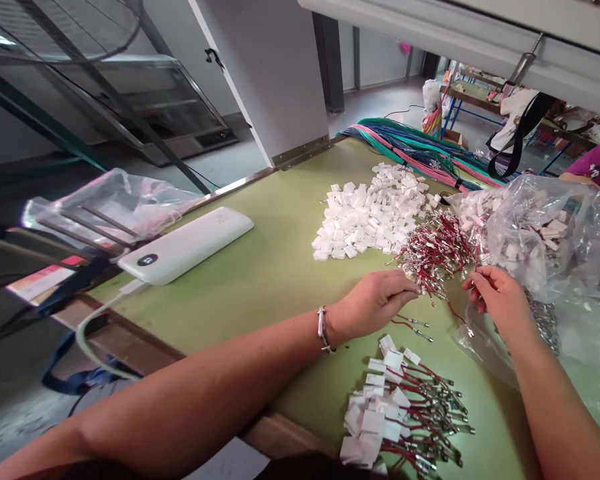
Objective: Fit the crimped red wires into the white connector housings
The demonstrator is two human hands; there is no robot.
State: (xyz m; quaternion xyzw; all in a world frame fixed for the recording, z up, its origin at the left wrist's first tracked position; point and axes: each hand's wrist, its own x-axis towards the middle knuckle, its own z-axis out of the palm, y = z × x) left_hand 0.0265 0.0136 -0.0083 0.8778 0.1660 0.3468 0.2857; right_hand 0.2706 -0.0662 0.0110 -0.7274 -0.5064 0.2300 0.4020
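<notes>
My left hand [375,303] is closed at the near edge of a heap of short red wires [437,247] with metal terminals. A few red wires [415,325] stick out beneath its fingers. On the heap's right side, my right hand [500,300] pinches what looks like a single red wire, partly hidden by the fingers. Behind the heap lies a pile of white plastic connector housings [365,213]. Nearer to me are stacked housings with red wires fitted [380,413], their terminal ends pointing right.
A clear plastic bag [545,233] of white housings stands at the right. Bundled long cables [410,147] run along the table's back. At the left lies a white power bank [190,243] with a cable plugged in. A person's purple sleeve [595,163] shows at far right.
</notes>
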